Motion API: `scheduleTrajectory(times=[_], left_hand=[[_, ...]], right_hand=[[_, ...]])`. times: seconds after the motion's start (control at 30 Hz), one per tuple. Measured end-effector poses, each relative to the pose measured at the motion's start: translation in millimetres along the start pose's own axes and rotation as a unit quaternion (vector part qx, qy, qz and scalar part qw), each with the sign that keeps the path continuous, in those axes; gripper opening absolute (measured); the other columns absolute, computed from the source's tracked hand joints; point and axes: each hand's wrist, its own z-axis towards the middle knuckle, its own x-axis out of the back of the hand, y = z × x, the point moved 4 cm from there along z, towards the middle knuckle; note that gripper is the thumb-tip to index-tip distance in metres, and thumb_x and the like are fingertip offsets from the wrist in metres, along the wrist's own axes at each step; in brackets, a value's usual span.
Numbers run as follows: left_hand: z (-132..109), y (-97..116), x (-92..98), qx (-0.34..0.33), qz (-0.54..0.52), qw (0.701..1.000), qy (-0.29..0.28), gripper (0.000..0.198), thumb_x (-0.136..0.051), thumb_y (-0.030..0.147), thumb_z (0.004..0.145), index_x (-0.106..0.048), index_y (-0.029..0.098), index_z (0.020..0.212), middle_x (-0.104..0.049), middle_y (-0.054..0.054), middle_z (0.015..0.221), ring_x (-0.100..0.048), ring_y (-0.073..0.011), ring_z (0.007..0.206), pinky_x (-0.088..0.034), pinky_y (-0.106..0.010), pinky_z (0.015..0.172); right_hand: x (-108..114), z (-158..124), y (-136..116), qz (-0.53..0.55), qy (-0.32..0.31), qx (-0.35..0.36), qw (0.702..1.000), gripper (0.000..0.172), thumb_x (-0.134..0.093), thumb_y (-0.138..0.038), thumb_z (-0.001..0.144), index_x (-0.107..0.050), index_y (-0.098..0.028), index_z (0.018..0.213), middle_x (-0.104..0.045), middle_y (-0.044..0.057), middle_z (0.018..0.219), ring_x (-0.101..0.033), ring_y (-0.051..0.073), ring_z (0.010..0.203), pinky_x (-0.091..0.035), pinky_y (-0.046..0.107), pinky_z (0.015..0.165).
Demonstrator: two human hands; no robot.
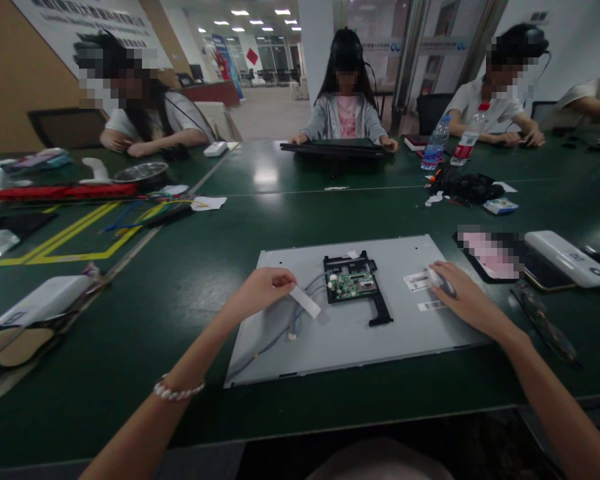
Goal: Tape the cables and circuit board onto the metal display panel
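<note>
While left hand (265, 290) is pinching white strip (305, 301) at 9 o'clock of circuit board (353, 281), likely keeping it off the wires (271, 342), right hand (460, 293) is resting on grey panel (340, 340) at 3 o'clock, probably steadying it; grip cannot tell.

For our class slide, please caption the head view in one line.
Left hand pinches a white strip over a grey panel bearing a circuit board; right hand rests by a label.

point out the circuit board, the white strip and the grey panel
circuit board (353, 282), head view, middle of the green board
white strip (306, 302), head view, middle of its free length
grey panel (340, 340), head view, bare front part
</note>
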Motion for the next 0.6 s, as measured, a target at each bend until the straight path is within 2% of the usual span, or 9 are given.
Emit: scheduleTrajectory(times=[0.1, 0.23, 0.4, 0.47, 0.6], left_hand=[[-2.4, 2.2, 0.7, 0.008, 0.034, 0.999, 0.015, 0.022, -0.054, 0.03, 0.081, -0.069, 0.016, 0.088, -0.07, -0.004, 0.085, -0.064, -0.0169, 0.077, -0.049, -0.027, 0.074], [-5.7, 7.0, 5.6, -0.008, 0.059, 0.997, 0.055, 0.027, -0.054, 0.031, 0.083, -0.066, 0.017, 0.103, -0.069, -0.007, 0.104, -0.065, -0.0187, 0.088, -0.05, -0.03, 0.078], [-14.5, 34.8, 8.9, -0.049, 0.123, 0.981, 0.143, 0.026, -0.051, 0.03, 0.088, -0.065, 0.018, 0.106, -0.063, -0.008, 0.114, -0.059, -0.0229, 0.105, -0.047, -0.038, 0.093], [-18.5, 49.3, 4.4, -0.068, 0.137, 0.977, 0.149, 0.024, -0.048, 0.028, 0.09, -0.065, 0.018, 0.104, -0.063, -0.007, 0.113, -0.058, -0.0227, 0.106, -0.045, -0.039, 0.096], [-24.6, 71.3, -13.2, -0.106, 0.144, 0.977, 0.117, 0.024, -0.047, 0.026, 0.091, -0.063, 0.019, 0.108, -0.063, -0.007, 0.113, -0.058, -0.0222, 0.107, -0.046, -0.039, 0.096]], right_hand=[[-1.6, -0.7, 3.1, -0.005, -0.002, -0.001, 1.0, 0.053, -0.043, -0.047, 0.093, -0.045, -0.02, 0.139, -0.045, 0.013, 0.145, -0.034, 0.033, 0.139, -0.032, 0.056, 0.112], [-2.6, -0.7, 4.6, -0.004, 0.002, 0.005, 1.0, 0.053, -0.043, -0.047, 0.093, -0.044, -0.022, 0.139, -0.045, 0.013, 0.146, -0.035, 0.033, 0.138, -0.033, 0.056, 0.111], [-4.7, 0.1, 6.9, -0.009, 0.007, 0.012, 1.0, 0.052, -0.043, -0.046, 0.093, -0.045, -0.02, 0.138, -0.045, 0.013, 0.145, -0.034, 0.033, 0.139, -0.032, 0.055, 0.112], [-6.1, 0.3, 8.8, -0.009, 0.006, 0.009, 1.0, 0.053, -0.044, -0.046, 0.092, -0.044, -0.021, 0.139, -0.045, 0.013, 0.145, -0.034, 0.033, 0.139, -0.033, 0.056, 0.111], [-6.7, -0.2, 9.5, -0.005, 0.01, 0.001, 1.0, 0.054, -0.044, -0.046, 0.092, -0.042, -0.024, 0.141, -0.044, 0.012, 0.146, -0.035, 0.033, 0.138, -0.035, 0.057, 0.11]])
